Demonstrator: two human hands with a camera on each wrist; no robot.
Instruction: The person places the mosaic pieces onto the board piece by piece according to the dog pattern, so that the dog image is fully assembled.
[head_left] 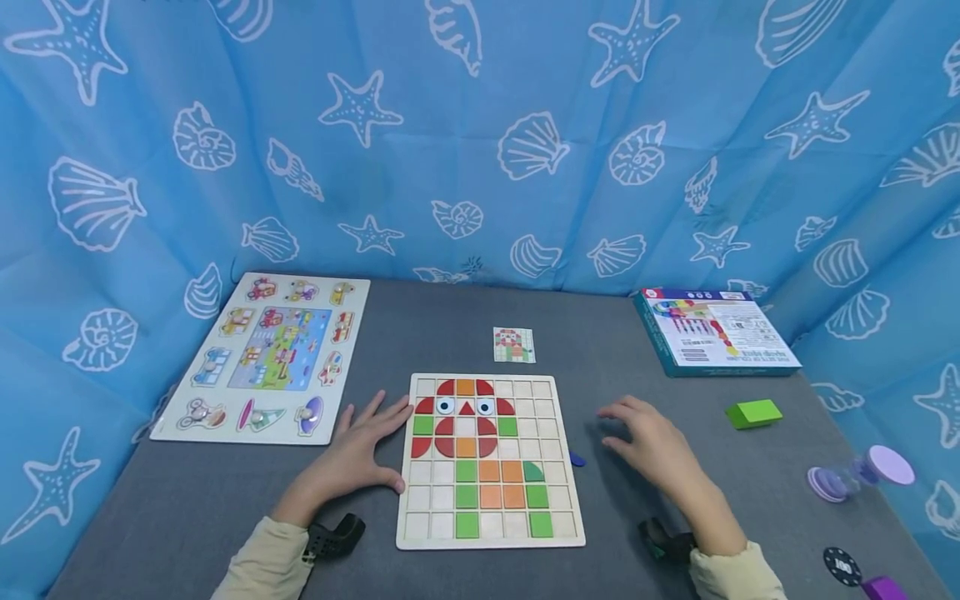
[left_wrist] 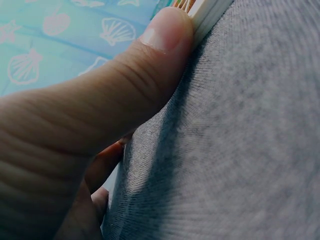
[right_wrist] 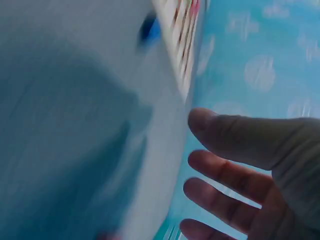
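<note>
A wooden grid board [head_left: 491,544] lies in the middle of the table, with red, orange, green and white tiles in its squares and two eye tiles near the top. Along its left edge rests my left hand [head_left: 351,454], fingers spread, thumb and fingertips touching the rim. The thumb [left_wrist: 162,37] also presses the board's side in the left wrist view. To the right of the board hovers my right hand [head_left: 651,443], fingers loosely bent, nothing in it. A small blue piece [head_left: 577,459] lies against the board's right edge, between board and right hand.
Behind the board lies a small pattern card [head_left: 513,345]. A vehicle peg puzzle [head_left: 349,417] is at the left. On the right are a boxed set [head_left: 720,333], a green block [head_left: 753,413], a purple-ended hourglass-like object [head_left: 858,475], a black disc [head_left: 842,567] and a purple block [head_left: 885,588].
</note>
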